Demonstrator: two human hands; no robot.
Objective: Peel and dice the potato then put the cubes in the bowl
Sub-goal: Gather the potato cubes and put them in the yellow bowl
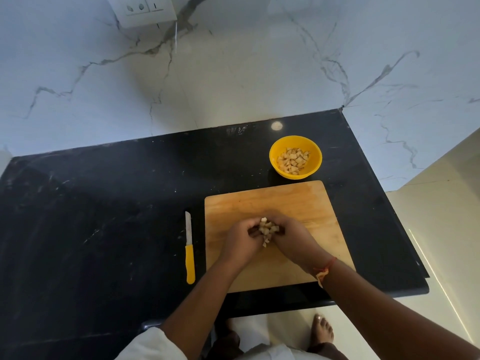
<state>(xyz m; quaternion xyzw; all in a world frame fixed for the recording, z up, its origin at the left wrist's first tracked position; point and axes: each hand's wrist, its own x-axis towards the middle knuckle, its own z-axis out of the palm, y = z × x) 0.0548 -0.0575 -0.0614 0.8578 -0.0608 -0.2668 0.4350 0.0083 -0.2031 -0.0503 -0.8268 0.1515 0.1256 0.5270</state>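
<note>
Both hands were down on the cutting board (285, 198), and they had come together over the middle of it. The left hand (240, 240) and the right hand (294, 240) were cupped toward each other, fingers curled in, and between them they grasped a little heap of potato cubes (267, 228). Pale, rough-cut bits were piled up in the gap between the two palms, with one or two hanging at the lower edge of the heap. Whether the heap sat on the wood or had been lifted just clear of it could not be told from this angle. A red thread (326, 267) was tied round the right wrist. Beyond the far edge of the board, just beside it, stood the yellow bowl (315, 162), upright, with a good layer of diced pieces (293, 161) lying in its bottom. Off to the left of the board, close alongside it, the knife (190, 249) lay flat on the black desk (104, 216), yellow handle toward the person, blade pointing away, nobody's fingers on it. The board itself sat near the right-hand corner of the desk. Behind rose a white marble wall (233, 74) with grey veins, and a white socket plate (141, 9) was fixed high on it at the top left. Down at the bottom of the view, a bare foot (322, 331) stood on the pale floor (428, 229), below the desk's near edge.
</note>
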